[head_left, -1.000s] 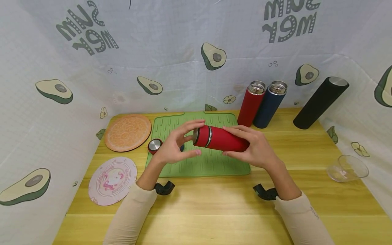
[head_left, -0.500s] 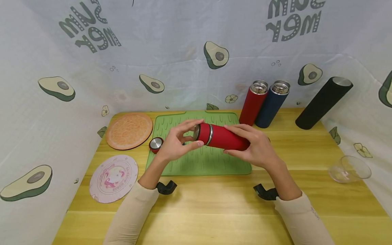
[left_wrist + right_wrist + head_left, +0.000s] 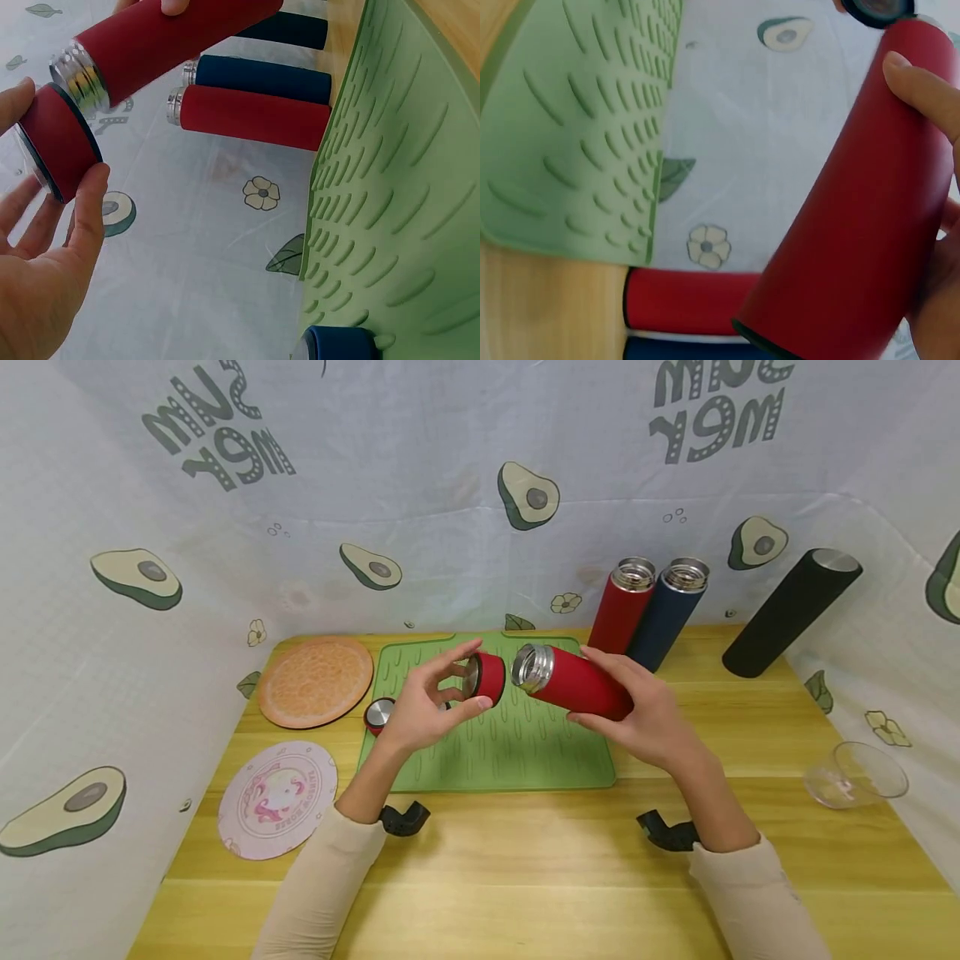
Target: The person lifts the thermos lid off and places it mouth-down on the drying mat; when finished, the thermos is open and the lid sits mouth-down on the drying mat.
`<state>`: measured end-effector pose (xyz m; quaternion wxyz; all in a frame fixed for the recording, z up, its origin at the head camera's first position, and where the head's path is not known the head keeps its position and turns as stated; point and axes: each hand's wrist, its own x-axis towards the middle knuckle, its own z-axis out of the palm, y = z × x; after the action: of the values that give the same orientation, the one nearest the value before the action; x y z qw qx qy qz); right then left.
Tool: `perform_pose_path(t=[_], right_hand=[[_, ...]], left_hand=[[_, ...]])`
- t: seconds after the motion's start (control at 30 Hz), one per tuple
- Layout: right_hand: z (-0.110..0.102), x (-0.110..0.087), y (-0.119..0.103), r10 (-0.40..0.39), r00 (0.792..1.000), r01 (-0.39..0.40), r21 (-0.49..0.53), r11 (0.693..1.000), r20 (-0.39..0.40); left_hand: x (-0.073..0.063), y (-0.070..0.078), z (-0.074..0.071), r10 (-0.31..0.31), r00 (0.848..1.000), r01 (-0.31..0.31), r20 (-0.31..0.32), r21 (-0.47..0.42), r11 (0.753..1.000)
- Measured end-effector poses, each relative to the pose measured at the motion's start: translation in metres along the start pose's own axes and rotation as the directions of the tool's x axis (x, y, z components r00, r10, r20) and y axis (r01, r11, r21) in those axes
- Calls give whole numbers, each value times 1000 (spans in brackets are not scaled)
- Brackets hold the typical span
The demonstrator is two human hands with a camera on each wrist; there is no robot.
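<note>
In the head view my left hand grips a red thermos lid by its sides, thumb below and fingers above. My right hand holds a red thermos bottle, tilted, with its bare steel neck facing the lid. A small gap separates lid and neck there, while the two overlap in the left wrist view. Both are held over a green ridged mat. Another red lid with a steel top sits at the mat's left edge. A blue lid on the mat is mostly hidden behind my left hand in the head view.
Behind the mat's right end stand a red bottle and a blue bottle, both lidless. Farther right are a black bottle and a clear glass. Two round mats, orange and pink, lie at left.
The lid has come off the bottle, baring the steel neck. My right hand has drawn the bottle to the right; my left hand keeps the lid at nearly the same place.
</note>
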<state>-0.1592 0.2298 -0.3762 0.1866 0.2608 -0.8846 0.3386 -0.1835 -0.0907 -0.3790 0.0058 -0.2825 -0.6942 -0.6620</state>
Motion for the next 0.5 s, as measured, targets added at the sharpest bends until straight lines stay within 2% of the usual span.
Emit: perform_pose_path(t=[0.2,0.3,0.4,0.5], right_hand=[[-17,2,13,25,994,-22,24,999,-108],[-28,2,18,106,982,-97,65,993,-155],[-40,1,24,224,955,-203,120,972,-193],[-51,-2,34,332,915,-297,173,939,-228]], left_hand=[[1,-6,-5,-31,998,37,-55,120,992],[2,-10,-7,-33,998,44,-57,198,979],[2,-16,-8,-34,998,50,-59,285,957],[1,-23,-8,-36,997,57,-64,374,926]])
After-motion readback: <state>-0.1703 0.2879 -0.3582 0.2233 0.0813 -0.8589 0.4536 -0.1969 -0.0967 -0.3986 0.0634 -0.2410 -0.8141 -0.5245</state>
